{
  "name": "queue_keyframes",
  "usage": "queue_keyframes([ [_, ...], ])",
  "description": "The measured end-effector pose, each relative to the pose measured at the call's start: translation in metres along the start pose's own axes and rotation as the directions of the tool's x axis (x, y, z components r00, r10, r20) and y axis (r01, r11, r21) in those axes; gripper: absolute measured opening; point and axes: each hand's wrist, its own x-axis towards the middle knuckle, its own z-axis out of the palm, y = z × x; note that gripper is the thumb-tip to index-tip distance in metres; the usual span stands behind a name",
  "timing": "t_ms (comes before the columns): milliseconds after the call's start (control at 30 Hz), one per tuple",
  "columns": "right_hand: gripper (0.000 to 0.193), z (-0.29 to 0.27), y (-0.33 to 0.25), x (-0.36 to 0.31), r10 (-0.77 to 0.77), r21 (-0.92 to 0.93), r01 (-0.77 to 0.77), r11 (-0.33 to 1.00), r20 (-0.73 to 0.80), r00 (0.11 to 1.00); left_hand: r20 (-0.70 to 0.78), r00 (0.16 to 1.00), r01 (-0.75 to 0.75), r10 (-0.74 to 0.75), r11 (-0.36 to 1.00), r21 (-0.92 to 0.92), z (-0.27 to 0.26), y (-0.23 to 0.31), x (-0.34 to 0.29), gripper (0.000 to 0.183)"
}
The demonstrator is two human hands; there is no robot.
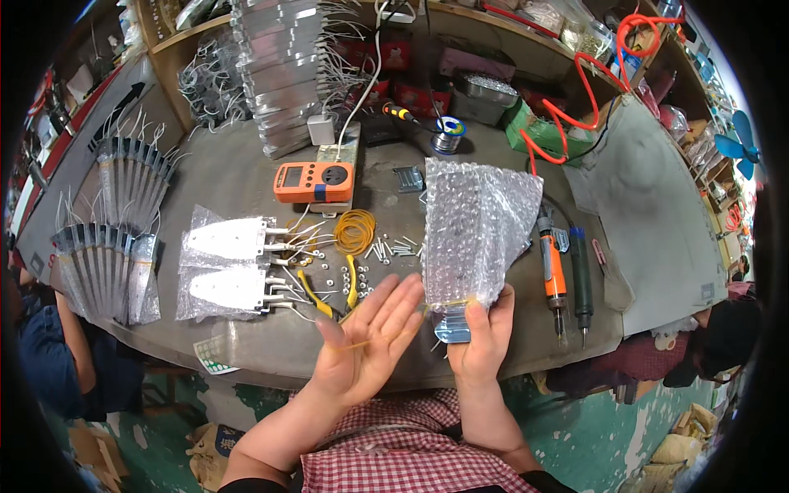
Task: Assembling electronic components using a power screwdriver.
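Note:
My right hand [483,337] grips the lower end of a bubble-wrapped bundle [472,230], thumb pressed on it. A shiny bluish metal end [452,326] sticks out below the wrap. My left hand [370,341] is beside it, palm up, fingers stretched out and apart. A thin yellow rubber band [353,346] lies across that palm; another stretch of yellow band shows around the bundle's lower end. Further left are two white plates with wires [226,242] on bubble wrap. A heap of yellow rubber bands [355,232] lies behind the left hand.
Small screws [393,250], nuts and yellow-handled pliers [316,296] lie mid-table. An orange meter [315,181] and solder spool [448,135] stand behind. An orange electric screwdriver [552,267] and a dark one [581,283] lie right. Wired strips [99,271] fan out left; metal parts [283,74] are stacked behind.

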Motion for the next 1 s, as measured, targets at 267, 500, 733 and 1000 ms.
queue_keyframes([
  [267,0.033,-0.014,-0.065,0.014,0.501,-0.684,-0.017,0.729,0.517,0.694,0.083,0.944,0.222,-0.321,0.798,0.561,-0.042,0.024,-0.027,0.059],
  [500,0.024,-0.004,-0.080,-0.001,0.680,-0.699,-0.185,0.690,0.541,0.494,-0.226,0.862,0.508,-0.455,0.785,0.356,-0.057,0.041,-0.082,0.056],
  [733,0.027,0.028,-0.042,-0.036,0.494,-0.532,0.349,0.771,0.846,0.199,0.109,0.500,-0.033,-0.859,0.107,0.994,-0.018,0.069,-0.032,0.073],
  [1000,0.027,0.014,-0.030,0.018,0.547,-0.548,-0.082,0.833,0.789,0.279,0.243,0.634,0.372,-0.734,0.565,0.737,-0.031,0.097,-0.012,0.093],
])
